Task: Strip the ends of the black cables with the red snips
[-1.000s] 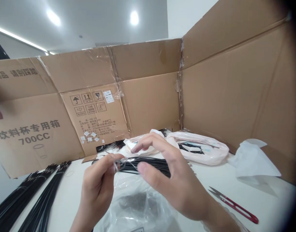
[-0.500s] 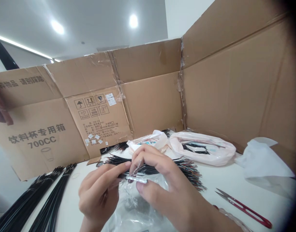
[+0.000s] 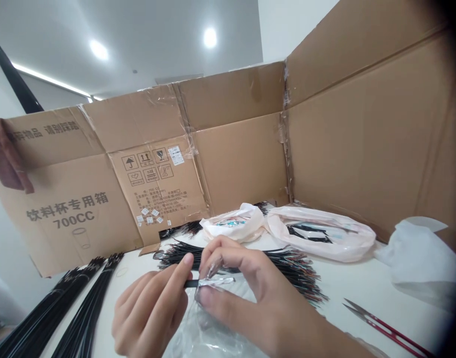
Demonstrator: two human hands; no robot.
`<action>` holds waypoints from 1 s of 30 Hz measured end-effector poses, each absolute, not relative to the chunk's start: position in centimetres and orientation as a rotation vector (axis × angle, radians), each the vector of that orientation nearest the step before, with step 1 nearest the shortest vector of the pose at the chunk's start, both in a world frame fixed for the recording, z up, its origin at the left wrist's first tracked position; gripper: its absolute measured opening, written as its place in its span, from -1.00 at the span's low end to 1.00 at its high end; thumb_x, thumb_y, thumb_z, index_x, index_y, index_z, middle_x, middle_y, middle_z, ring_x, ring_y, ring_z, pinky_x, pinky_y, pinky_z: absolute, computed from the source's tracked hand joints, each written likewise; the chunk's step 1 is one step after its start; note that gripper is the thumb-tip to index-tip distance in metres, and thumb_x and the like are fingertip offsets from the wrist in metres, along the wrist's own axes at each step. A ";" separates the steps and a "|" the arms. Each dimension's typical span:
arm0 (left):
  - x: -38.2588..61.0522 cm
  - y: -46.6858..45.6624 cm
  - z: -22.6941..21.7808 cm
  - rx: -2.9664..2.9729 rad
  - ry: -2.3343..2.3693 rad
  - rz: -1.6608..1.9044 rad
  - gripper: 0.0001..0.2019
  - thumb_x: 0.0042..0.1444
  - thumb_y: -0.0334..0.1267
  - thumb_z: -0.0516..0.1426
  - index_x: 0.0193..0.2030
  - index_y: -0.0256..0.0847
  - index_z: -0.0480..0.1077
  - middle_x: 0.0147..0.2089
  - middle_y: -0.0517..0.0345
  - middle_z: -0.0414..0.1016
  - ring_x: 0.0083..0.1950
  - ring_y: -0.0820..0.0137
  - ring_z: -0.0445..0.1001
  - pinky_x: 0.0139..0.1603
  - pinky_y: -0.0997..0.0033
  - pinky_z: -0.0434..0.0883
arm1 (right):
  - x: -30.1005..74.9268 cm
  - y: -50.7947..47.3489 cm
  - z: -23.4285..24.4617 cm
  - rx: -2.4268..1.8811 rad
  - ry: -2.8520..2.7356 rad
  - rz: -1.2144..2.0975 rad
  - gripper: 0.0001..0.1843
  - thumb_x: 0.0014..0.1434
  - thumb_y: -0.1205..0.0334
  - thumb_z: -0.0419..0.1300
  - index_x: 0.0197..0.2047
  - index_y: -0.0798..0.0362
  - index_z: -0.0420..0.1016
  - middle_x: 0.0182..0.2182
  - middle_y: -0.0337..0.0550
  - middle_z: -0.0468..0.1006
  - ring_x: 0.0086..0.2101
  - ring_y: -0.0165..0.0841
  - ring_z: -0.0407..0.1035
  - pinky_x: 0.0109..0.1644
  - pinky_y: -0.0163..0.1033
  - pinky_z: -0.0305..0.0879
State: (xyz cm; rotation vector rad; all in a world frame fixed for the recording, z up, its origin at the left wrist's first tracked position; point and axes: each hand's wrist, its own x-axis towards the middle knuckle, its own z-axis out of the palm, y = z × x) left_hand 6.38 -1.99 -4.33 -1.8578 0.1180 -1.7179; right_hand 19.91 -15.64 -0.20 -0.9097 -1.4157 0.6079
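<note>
Cable (image 3: pixel 191 284) shows as a short black length between the two hands, on the near side of the heap (image 3: pixel 301 273), and held up above the table. Cardboard (image 3: pixel 235 164), the largest thing, stands as a wall behind the heap and turns a corner to its right. The white table (image 3: pixel 340 278) lies under and around the heap, which is made of black wires with copper and coloured ends. Two long black bundles, one outer (image 3: pixel 45 308) and one inner (image 3: pixel 91 308), lie side by side to the left of the heap. A clear bag (image 3: pixel 209 330) lies crumpled just in front of it. One pink bag (image 3: pixel 347 251), with black and pale pieces inside, rests behind the heap and toward its right; a smaller pink bag (image 3: pixel 256 221), with teal bits inside, sits directly behind it. The right hand (image 3: pixel 258 293), in front of the heap, has thumb and fingertips closed on the film at the cable's end. The left hand (image 3: pixel 149 313), near the heap's front left, is curled with its fingers clamped on the cable. A white sheet (image 3: pixel 421 253) lies crumpled well to the heap's right. Red snips (image 3: pixel 373 318) lie on the table, right of the heap and nearer the person. The shiny clear film (image 3: pixel 217 281) points rightward, in front of the heap.
</note>
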 end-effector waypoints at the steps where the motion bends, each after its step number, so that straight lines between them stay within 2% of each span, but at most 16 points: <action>1: 6.3 -2.0 -4.3 -1.856 0.124 -1.712 -0.42 0.00 -0.62 0.24 0.21 -0.35 0.40 -0.45 0.09 0.57 -0.47 0.42 0.48 -0.43 0.47 0.38 | 19.9 -15.4 -0.4 -0.910 -1.396 0.665 -0.87 0.10 0.22 0.27 -0.36 0.02 0.37 -0.28 -0.23 0.37 -0.19 -0.38 0.34 0.02 -0.22 0.32; 4: 6.3 -2.0 -4.4 -1.904 0.118 -1.715 -0.48 0.00 -0.60 0.25 0.16 -0.39 0.43 -0.42 0.07 0.58 -0.43 0.39 0.51 -0.41 0.45 0.40 | 20.0 -14.7 -0.8 -0.848 -1.327 0.929 -0.72 0.02 0.06 0.36 -0.39 0.03 0.37 -0.34 -0.23 0.38 -0.28 -0.40 0.30 -0.16 -0.29 0.30; 7: 6.6 -2.3 -4.2 -2.083 0.155 -1.830 -0.64 0.11 -0.57 0.16 0.06 -0.31 0.48 -0.41 0.12 0.57 -0.39 0.43 0.54 -0.39 0.50 0.43 | 20.5 -13.9 -0.9 -0.722 -1.356 1.055 -0.67 0.02 0.02 0.36 -0.42 0.04 0.34 -0.39 -0.26 0.37 -0.35 -0.45 0.28 -0.27 -0.34 0.25; 10: 6.9 -2.7 -3.5 -2.356 0.189 -1.882 -0.76 0.23 -0.50 0.05 -0.11 -0.20 0.49 -0.47 0.20 0.52 -0.45 0.49 0.51 -0.46 0.57 0.41 | 21.6 -13.6 -0.6 -0.720 -1.557 0.865 -0.76 0.08 0.10 0.32 -0.44 0.05 0.39 -0.37 -0.26 0.38 -0.33 -0.45 0.30 -0.23 -0.30 0.25; 12: 7.0 -2.8 -2.9 -2.544 0.232 -1.798 -0.80 0.31 -0.38 0.01 -0.16 -0.19 0.47 -0.54 0.23 0.48 -0.52 0.52 0.48 -0.52 0.60 0.38 | 22.3 -13.8 -0.2 -0.780 -1.655 0.697 -0.82 0.13 0.18 0.30 -0.42 0.05 0.43 -0.35 -0.27 0.40 -0.31 -0.44 0.32 -0.16 -0.26 0.24; 16: 7.2 -2.4 -2.1 -2.770 0.353 -1.721 -0.74 0.37 -0.21 -0.02 -0.15 -0.20 0.47 -0.63 0.31 0.34 -0.64 0.60 0.33 -0.58 0.68 0.29 | 23.1 -15.0 0.4 -1.012 -1.693 0.447 -0.89 0.18 0.26 0.29 -0.37 0.03 0.45 -0.30 -0.28 0.44 -0.20 -0.41 0.33 -0.06 -0.23 0.21; 21: 7.5 -1.8 -2.4 -2.993 0.339 -1.674 -0.67 0.36 -0.14 -0.02 -0.34 -0.22 0.45 -0.69 0.34 0.18 -0.69 0.62 0.16 -0.65 0.66 0.16 | 23.2 -16.3 0.7 -1.181 -1.735 0.087 -0.89 0.21 0.36 0.23 -0.35 0.00 0.46 -0.23 -0.29 0.39 -0.14 -0.40 0.29 0.06 -0.18 0.13; 26: 7.6 -1.5 -2.6 -3.110 0.380 -1.762 -0.65 0.33 -0.11 0.02 -0.39 -0.22 0.46 -0.71 0.30 0.21 -0.70 0.59 0.17 -0.67 0.62 0.16 | 23.1 -16.0 0.5 -1.111 -1.711 0.200 -0.97 0.19 0.26 0.29 -0.28 -0.01 0.52 -0.17 -0.27 0.41 -0.07 -0.39 0.32 0.05 -0.22 0.20; 30: 7.4 -1.2 -2.6 -3.120 0.359 -1.837 -0.60 0.33 -0.11 0.02 -0.50 -0.21 0.41 -0.71 0.27 0.25 -0.70 0.56 0.22 -0.65 0.59 0.22 | 22.4 -15.0 0.0 -0.925 -1.656 0.273 -0.84 0.19 0.25 0.32 -0.13 0.00 0.61 -0.15 -0.22 0.45 -0.06 -0.40 0.35 0.09 -0.23 0.23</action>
